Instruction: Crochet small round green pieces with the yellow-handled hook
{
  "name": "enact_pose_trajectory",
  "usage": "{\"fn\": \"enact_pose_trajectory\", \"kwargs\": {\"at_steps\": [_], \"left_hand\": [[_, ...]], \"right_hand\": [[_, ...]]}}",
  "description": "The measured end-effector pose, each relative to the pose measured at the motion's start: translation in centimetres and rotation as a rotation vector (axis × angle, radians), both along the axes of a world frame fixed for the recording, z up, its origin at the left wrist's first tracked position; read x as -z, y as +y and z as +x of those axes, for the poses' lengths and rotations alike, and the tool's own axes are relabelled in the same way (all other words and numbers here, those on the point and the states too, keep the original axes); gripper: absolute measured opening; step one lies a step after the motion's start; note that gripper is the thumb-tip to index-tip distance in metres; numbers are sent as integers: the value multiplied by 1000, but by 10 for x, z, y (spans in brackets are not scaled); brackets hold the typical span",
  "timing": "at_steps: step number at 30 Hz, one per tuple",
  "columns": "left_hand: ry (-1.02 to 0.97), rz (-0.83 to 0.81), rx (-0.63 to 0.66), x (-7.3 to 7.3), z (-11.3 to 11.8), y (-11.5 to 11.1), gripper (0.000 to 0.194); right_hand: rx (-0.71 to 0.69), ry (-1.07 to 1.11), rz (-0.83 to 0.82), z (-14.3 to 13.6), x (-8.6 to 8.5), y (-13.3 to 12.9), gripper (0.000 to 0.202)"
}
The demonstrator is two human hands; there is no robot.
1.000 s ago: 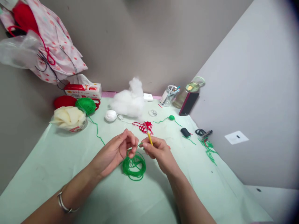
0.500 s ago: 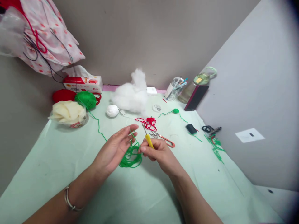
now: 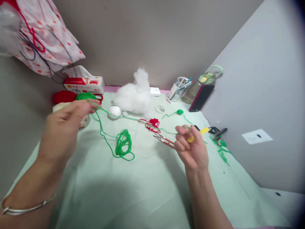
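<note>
My left hand (image 3: 64,127), raised at the left and blurred, pinches a strand of green yarn (image 3: 128,118). That strand runs across to my right hand (image 3: 192,146), whose fingers are closed around a crochet hook with a yellow handle (image 3: 202,131). The hook's metal tip cannot be made out. Between the hands, a loose coil of green yarn (image 3: 123,144) lies on the table. Thread snips (image 3: 164,140) with orange handles rest just left of my right hand, partly hidden by it. Behind my left hand is a green yarn ball (image 3: 85,96), partly covered.
White stuffing (image 3: 133,97) sits at the back, beside a white yarn ball (image 3: 114,112) and a red yarn tangle (image 3: 152,125). A tissue box (image 3: 83,85) stands back left. At the right are a pen cup (image 3: 178,89), a bottle (image 3: 190,95) and a phone (image 3: 202,98).
My hands have moved apart, the left up and leftward, the right to the right with the crochet hook. Green yarn now stretches between them. The coil shows uncovered on the table.
</note>
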State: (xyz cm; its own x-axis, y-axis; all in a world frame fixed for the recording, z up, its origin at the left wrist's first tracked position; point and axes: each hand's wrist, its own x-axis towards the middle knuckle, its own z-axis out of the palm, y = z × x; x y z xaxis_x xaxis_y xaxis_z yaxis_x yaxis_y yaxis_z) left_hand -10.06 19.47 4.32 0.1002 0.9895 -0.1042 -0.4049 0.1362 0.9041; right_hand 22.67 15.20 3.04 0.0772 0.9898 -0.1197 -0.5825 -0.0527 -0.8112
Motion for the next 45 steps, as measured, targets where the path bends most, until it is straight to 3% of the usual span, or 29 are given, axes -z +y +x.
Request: {"fn": "enact_pose_trajectory", "kwargs": {"at_steps": [1,3,5,6,8,9,11,12,13,15,18,21,24,28,32,37,45], "left_hand": [[296,86,-36,7,-4,4,8],[780,264,-120,15,-4,9,18],[917,354,-174,15,7,6,41],[889,351,-175,12,17,1,49],[769,294,-113,5,41,-14,40],[710,265,-23,3,55,-23,26],[421,123,375,6,80,-39,39],[295,85,505,11,90,-46,40],[164,16,538,18,99,-50,36],[-136,-167,419,32,111,-55,30],[-317,-319,387,48,118,-54,30],[-456,-401,311,51,118,-50,20],[-457,-370,167,48,115,-47,7],[-398,-344,108,42,108,-44,10],[-101,-213,17,38,105,-45,8],[246,-6,83,37,108,-49,4],[190,47,17,45,112,-49,16]], "right_hand": [[-77,-49,-52,-4,3,1,26],[-171,-132,-124,-14,7,2,29],[-206,-187,-156,-22,11,1,24],[-213,-204,-156,-26,12,0,22],[-222,-224,-137,-32,13,-3,21],[-225,-228,-122,-34,13,-5,21],[-240,-223,-97,-38,13,-7,21],[-251,-216,-90,-39,13,-8,21],[-260,-209,-88,-40,13,-9,21],[-265,-203,-96,-40,13,-9,20],[-283,-194,-113,-41,12,-9,21],[-335,-184,-101,-45,12,-10,21],[-323,-175,-110,-50,13,-11,19],[-275,-165,-164,-50,15,-9,20],[-273,-253,-178,-50,17,-7,22],[-384,-375,-143,-54,20,-10,20],[-298,-314,-146,-53,20,-10,28]]}}
